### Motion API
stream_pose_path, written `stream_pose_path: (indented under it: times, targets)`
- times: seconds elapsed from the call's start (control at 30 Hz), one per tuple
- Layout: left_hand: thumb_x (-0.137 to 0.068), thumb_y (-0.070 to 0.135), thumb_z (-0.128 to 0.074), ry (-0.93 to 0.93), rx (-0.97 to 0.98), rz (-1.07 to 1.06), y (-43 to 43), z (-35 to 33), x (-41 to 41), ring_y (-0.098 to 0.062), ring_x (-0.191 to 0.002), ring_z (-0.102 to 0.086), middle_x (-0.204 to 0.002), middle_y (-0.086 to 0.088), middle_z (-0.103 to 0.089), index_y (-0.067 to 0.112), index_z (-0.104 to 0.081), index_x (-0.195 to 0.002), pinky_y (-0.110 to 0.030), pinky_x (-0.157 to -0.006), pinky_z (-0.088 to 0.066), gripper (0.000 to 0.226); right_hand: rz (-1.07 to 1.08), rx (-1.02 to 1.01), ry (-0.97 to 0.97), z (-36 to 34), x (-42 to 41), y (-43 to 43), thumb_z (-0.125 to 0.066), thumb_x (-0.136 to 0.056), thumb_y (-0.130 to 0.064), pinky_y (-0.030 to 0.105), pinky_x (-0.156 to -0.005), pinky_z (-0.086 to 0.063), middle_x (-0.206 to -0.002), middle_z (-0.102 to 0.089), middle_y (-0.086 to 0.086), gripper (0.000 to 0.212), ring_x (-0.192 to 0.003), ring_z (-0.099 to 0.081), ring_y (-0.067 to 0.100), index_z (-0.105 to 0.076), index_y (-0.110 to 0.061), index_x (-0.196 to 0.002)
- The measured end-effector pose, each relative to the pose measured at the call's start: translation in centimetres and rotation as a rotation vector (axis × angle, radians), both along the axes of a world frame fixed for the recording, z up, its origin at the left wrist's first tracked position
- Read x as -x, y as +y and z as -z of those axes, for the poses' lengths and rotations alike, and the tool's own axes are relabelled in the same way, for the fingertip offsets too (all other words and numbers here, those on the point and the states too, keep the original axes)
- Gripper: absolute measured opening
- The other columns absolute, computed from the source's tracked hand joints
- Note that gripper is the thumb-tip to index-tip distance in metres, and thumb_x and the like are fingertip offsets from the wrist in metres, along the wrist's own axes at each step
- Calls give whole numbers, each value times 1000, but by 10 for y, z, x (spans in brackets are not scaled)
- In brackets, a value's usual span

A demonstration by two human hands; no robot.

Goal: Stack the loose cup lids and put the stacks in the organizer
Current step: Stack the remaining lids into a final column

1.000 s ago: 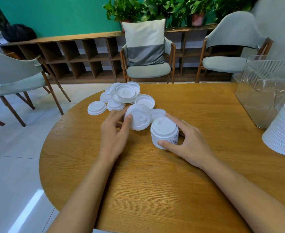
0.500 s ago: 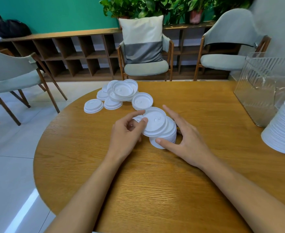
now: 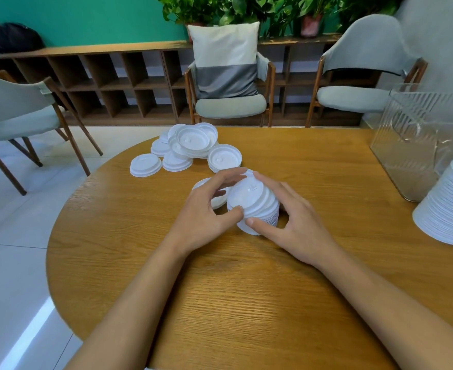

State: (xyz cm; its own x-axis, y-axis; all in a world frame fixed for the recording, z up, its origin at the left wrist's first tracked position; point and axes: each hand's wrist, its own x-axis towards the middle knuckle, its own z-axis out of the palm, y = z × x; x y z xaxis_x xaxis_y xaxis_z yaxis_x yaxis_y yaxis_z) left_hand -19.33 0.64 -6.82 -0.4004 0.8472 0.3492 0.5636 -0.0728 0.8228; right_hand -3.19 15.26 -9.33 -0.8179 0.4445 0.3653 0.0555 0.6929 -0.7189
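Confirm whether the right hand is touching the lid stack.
Touching. In the head view the right hand has its thumb against the near side of the lid stack, fingers curled round its far side.

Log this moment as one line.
left hand holds top lid | right hand grips lid stack | loose lids beyond | organizer right

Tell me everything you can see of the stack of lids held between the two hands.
The stack of lids is a short column of nested white round lids, plastic-looking, with their edges layered down its side. It stands on the wooden table, its top tilted toward the left hand. The top lid has a raised rim and a small mark near its centre. The left hand pinches that lid's rim; the right hand grips the stack's side, thumb low in front, fingers behind.
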Motion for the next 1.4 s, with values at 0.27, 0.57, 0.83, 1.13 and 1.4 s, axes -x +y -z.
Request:
stream_pose_path:
  times: [0.27,0.57,0.83,1.13,1.4]
  targets:
    - [-68,64,-86,227,-30,-351,19,2,-14,-7,-88,-60,-92,13,-59,25,-70,-104,-11,-72,-41,55,-6,9,30,-2,1,-4,-83,-86,-42,6,-101,-36,-139,-56,-20,79,-128,-51,-7,-45,-37,-155]
    - [-85,20,-85,-77,50,-26,6,-2,-4,-2,-130,-57,-131,19,-68,32,-63,-138,-34,-111,-47,59,-3,0,27,-2,1,-3,-80,-86,-50,14,-105,-39,-142,-53,-25,73,-133,-50,-3,-47,-40,-151]
    - [-71,36,-97,19,-27,-217,12,4,-15,-5,-111,-64,-119,15,-67,25,-72,-123,-17,-87,-51,59,0,51,23,-1,0,-3,-83,-84,-47,20,-107,-43,-147,-50,-27,85,-135,-47,-6,-39,-42,-157]
    - [-68,49,-94,99,16,-225,10,12,-11,-4,-110,-59,-115,16,-62,24,-69,-119,-15,-83,-44,62,-4,43,1,4,1,0,-87,-76,-50,20,-104,-44,-132,-59,-20,89,-127,-55,2,-47,-37,-155]
    - [-70,62,-83,79,33,-161,4,13,-5,-5,-115,-60,-119,17,-64,28,-70,-127,-14,-86,-44,67,-2,47,16,4,2,-1,-82,-77,-58,21,-107,-43,-136,-60,-18,88,-129,-54,1,-47,-36,-155]
